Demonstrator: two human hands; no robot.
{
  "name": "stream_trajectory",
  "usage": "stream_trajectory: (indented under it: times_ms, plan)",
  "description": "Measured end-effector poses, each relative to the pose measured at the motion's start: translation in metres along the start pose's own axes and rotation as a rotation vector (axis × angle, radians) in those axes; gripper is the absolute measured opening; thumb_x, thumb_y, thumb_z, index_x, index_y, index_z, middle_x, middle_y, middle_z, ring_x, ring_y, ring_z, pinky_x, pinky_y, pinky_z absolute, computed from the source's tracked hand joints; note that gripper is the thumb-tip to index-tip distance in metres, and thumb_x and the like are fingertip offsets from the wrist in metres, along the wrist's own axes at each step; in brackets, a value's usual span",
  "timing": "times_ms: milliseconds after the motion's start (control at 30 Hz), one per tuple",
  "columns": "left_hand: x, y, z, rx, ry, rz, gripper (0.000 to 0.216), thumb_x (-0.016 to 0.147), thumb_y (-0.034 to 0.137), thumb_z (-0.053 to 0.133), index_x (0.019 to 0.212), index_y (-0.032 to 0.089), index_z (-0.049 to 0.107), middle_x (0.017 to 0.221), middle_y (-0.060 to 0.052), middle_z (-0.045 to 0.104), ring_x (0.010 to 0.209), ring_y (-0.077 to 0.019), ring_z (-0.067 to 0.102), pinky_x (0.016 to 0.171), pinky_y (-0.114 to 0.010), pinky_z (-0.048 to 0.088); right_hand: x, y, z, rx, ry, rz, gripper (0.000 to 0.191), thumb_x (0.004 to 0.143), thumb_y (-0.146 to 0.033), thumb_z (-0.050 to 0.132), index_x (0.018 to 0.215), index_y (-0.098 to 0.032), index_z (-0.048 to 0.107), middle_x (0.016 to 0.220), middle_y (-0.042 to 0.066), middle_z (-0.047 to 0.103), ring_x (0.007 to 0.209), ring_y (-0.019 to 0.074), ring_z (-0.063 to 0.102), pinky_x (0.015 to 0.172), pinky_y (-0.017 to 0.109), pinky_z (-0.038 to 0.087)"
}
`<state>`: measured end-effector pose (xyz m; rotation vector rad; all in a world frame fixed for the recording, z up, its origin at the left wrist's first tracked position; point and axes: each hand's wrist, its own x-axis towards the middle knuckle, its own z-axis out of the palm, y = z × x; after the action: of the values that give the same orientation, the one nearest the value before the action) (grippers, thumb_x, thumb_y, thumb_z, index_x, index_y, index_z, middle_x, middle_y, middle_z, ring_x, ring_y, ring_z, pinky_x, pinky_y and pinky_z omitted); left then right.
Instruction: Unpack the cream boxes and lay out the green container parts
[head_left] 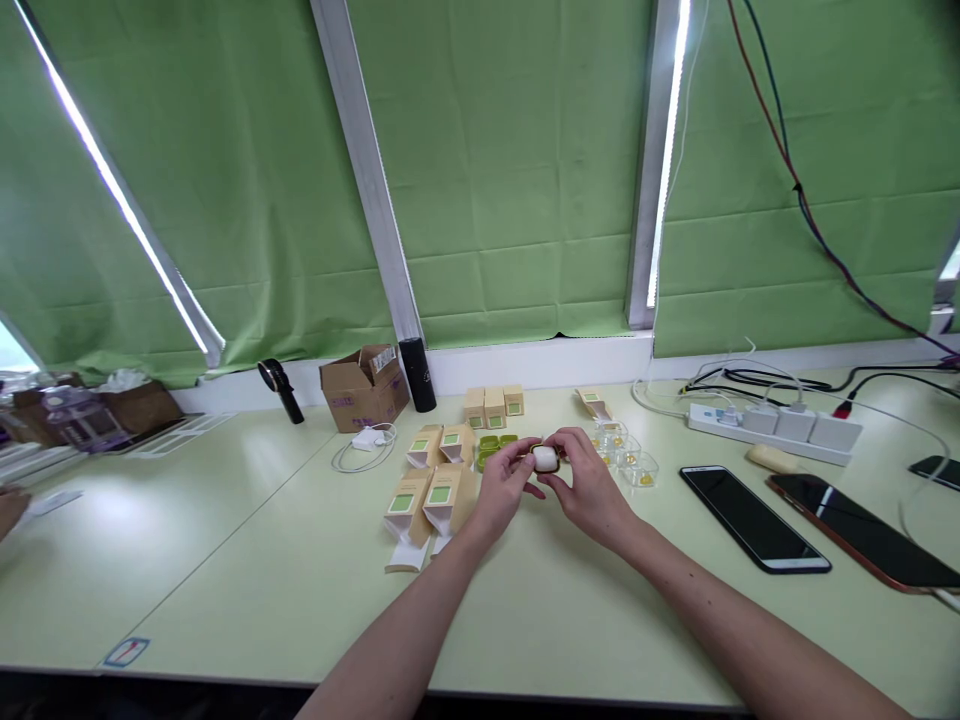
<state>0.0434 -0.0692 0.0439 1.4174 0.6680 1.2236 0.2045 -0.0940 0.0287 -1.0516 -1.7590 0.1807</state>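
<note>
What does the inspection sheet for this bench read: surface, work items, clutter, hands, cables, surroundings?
Surface: pale green table with seam lines and a small label near the front edge.
Work items: small white case held just above the table; open beige cartons to its left, upright cartons behind, green cases, clear trays to its right.
Clutter: black phone, copper-edged phone, cardboard box, black cylinder.
Hands: left hand and right hand both pinch the case.
Cables: power strip with plugs; red and blue wires hanging before the blinds; white charger.
Surroundings: green blinds; another person's hand at far left.
</note>
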Motion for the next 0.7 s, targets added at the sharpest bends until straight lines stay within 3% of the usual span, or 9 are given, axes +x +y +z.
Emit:
stream_trajectory:
  times_ms: [233, 400, 700]
  plan:
    - [0.002, -0.001, -0.001, 0.145, 0.034, 0.038, 0.044, 0.083, 0.046, 0.076, 0.110, 0.012, 0.077, 0.105, -0.016, 0.073, 0.076, -0.0196, 0.067, 0.060, -0.031, 0.059, 0.001, -0.002, -0.008, -0.164, -0.037, -0.125, 0.036, 0.093, -0.021, 0.058, 0.128, -0.027, 0.057, 0.121, 0.012, 0.058, 0.113, 0.0316, 0.059, 0.092, 0.050, 0.055]
    - [0.003, -0.003, -0.002, 0.194, 0.037, 0.065, 0.042, 0.083, 0.048, 0.077, 0.107, 0.014, 0.078, 0.105, -0.015, 0.074, 0.074, -0.0192, 0.067, 0.060, -0.031, 0.059, 0.002, -0.001, -0.009, -0.215, -0.066, -0.170, 0.036, 0.100, -0.022, 0.049, 0.133, -0.029, 0.060, 0.115, 0.012, 0.062, 0.102, 0.0288, 0.063, 0.083, 0.046, 0.057]
    - [0.003, -0.013, -0.005, 0.247, 0.014, 0.084, 0.040, 0.088, 0.043, 0.072, 0.116, 0.014, 0.071, 0.106, -0.013, 0.073, 0.075, -0.0181, 0.070, 0.067, -0.033, 0.062, 0.001, 0.006, -0.007, -0.305, -0.074, -0.236, 0.034, 0.100, -0.016, 0.050, 0.132, -0.023, 0.057, 0.118, 0.014, 0.064, 0.109, 0.0294, 0.064, 0.085, 0.046, 0.059]
